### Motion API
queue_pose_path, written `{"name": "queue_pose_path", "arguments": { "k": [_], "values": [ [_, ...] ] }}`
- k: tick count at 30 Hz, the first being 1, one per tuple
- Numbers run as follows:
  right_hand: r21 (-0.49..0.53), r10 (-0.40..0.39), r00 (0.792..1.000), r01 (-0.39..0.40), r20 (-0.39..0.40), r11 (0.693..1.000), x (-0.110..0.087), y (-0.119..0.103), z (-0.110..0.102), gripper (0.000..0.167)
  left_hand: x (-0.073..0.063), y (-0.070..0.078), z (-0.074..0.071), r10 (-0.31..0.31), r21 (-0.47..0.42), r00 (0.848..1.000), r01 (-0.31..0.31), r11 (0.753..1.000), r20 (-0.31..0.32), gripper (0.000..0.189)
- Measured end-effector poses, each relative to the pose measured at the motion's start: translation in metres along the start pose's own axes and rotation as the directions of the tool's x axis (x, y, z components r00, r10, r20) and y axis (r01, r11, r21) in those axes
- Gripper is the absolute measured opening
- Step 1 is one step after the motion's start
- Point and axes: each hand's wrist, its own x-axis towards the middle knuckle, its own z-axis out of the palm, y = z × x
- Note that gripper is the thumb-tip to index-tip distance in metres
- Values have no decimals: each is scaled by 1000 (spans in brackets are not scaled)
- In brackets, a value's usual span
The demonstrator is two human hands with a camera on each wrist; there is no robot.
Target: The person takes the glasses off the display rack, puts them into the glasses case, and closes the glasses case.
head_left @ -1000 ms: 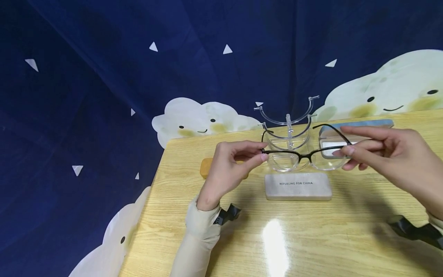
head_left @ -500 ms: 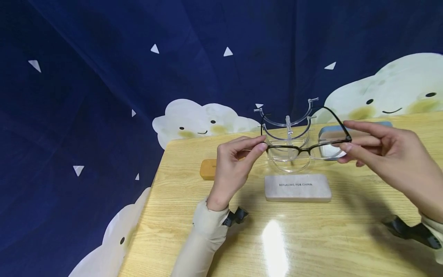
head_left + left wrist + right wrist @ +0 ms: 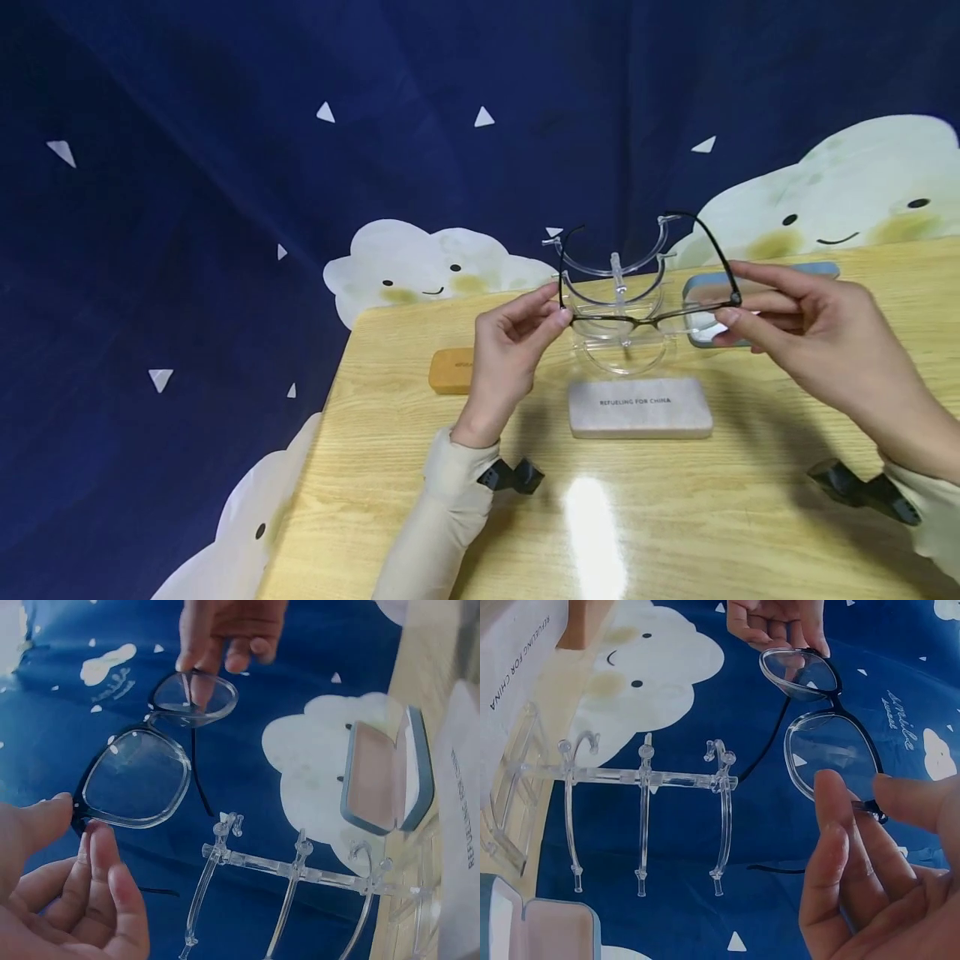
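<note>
My left hand [image 3: 506, 358] pinches one hinge corner of a pair of black half-rim eyeglasses [image 3: 643, 322] between thumb and fingers. At the opposite corner my right hand [image 3: 832, 342] pinches the frame the same way. The temples are unfolded and point away toward a clear display stand [image 3: 618, 275] with several curved arms. In the left wrist view the eyeglasses [image 3: 154, 724] hang apart from the stand's post [image 3: 296, 870]. From the right wrist, one temple tip appears close to the top of the stand [image 3: 682, 778]; whether they touch I cannot tell.
A pale grey glasses case [image 3: 640, 408] lies shut in front of the stand. Behind my right hand an open blue case [image 3: 693, 292] shows a pink lining. An orange case [image 3: 450, 371] sits partly behind my left hand. A dark blue curtain [image 3: 450, 167] hangs behind the wooden table [image 3: 375, 467].
The eyeglasses have tilted, so their temples have risen to the height of the stand's upper arms and the lenses look flatter. Both hands turned with them and kept their hold.
</note>
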Motion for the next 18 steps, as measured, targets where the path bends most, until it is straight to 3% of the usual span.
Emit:
{"name": "queue_pose_path", "arguments": {
  "k": [7, 18],
  "values": [
    [35, -51, 999, 51, -4, 998, 1, 3, 5, 55, -1, 0, -3, -52, -14, 999, 52, 999, -1, 34],
    [76, -180, 984, 179, -4, 981, 2, 7, 4, 36, 1, 2, -8, -29, 19, 1000, 29, 999, 12, 32]
  ]
}}
